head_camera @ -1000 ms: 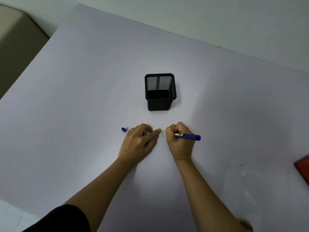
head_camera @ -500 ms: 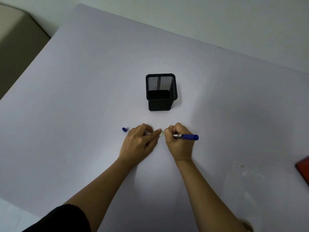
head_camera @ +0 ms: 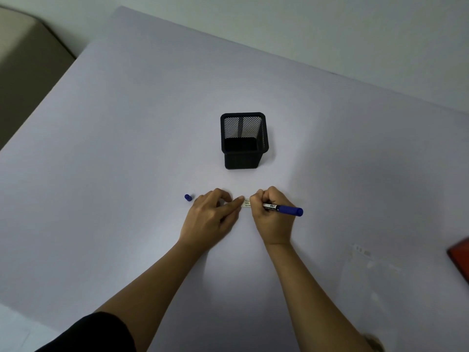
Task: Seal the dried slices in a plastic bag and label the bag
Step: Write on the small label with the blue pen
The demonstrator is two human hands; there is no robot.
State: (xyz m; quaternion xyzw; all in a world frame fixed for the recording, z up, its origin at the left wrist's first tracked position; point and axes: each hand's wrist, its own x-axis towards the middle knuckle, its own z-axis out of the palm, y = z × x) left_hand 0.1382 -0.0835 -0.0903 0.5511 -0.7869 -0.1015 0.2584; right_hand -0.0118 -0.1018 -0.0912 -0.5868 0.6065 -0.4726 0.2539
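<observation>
A small white label (head_camera: 246, 203) with printed lines lies on the pale table (head_camera: 127, 148), mostly covered by my hands. My right hand (head_camera: 272, 214) grips a blue marker (head_camera: 286, 209), its tip hidden at the label and its blue end pointing right. My left hand (head_camera: 212, 215) rests flat-fingered, pressing the label's left end down. The marker's blue cap (head_camera: 187, 197) lies on the table left of my left hand. A clear plastic bag (head_camera: 375, 273) lies flat at the lower right; its contents are hard to make out.
A black mesh pen holder (head_camera: 244, 141) stands beyond my hands. A red object (head_camera: 460, 257) is cut off at the right edge. A beige piece of furniture (head_camera: 22, 72) sits past the table's left edge.
The marker's rear end has shifted slightly left as my right hand moves over the label. My left hand stays pressed on the label.
</observation>
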